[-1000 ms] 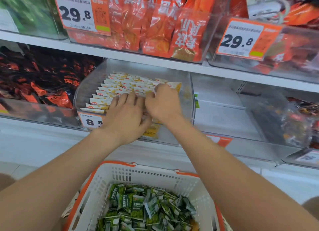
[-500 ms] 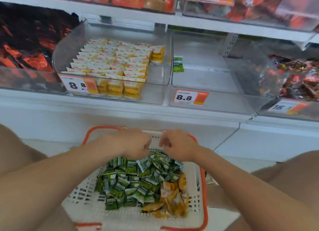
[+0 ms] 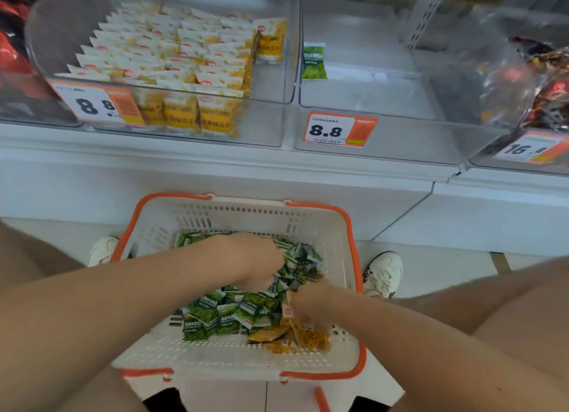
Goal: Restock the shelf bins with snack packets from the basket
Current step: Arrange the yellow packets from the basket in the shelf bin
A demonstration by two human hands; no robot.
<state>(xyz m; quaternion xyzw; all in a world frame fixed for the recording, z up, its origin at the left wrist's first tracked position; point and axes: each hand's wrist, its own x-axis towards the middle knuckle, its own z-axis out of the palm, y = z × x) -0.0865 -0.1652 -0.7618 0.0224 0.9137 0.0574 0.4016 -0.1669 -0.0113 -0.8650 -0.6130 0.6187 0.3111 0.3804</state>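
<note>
Nearby, small glossy green foil snack packets [image 3: 215,316] are heaped in the white slotted plastic basket [image 3: 246,210]. The left hand [image 3: 249,257] is buried among them, its grip hidden. A yellow packet [image 3: 287,310] is pinched by the right hand [image 3: 311,302].

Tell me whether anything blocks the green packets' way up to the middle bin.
Nothing visible. The bin is open-topped and holds just one packet; the green packets need only clear its front wall.

One head-worn view is aimed forward and down. The basket [image 3: 246,214] is framed close, the shelf bins [image 3: 400,134] beyond, seemingly warped.
</note>
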